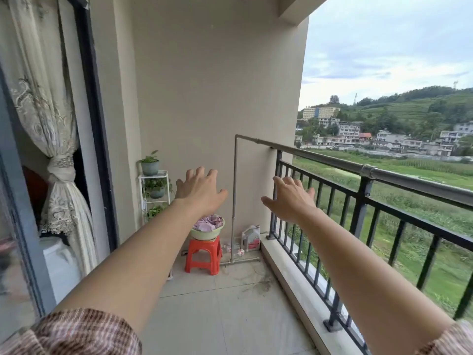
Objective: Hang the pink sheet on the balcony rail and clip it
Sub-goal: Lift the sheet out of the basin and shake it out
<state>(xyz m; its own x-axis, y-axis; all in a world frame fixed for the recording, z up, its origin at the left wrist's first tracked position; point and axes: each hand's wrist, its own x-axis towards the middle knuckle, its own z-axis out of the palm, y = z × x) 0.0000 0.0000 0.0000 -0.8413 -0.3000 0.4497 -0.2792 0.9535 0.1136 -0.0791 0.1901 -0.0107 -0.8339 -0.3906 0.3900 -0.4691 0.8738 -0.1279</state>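
- While both hands hover empty, the pink sheet (207,223) lies bunched in a green basin (204,234) on a red stool (204,255), at 6 o'clock from the left hand (200,192) and 8 o'clock from the right hand (291,199), apart from all fingers.
- The left wrist hides the sheet's upper edge.
- Both arms reach forward, palms down, fingers spread, with the balcony rail (384,173) at 2 o'clock.

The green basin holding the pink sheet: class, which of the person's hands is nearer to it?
Left. The left hand, open, hovers directly above the green basin in this view; the right hand, also open, is off to its right, by the railing.
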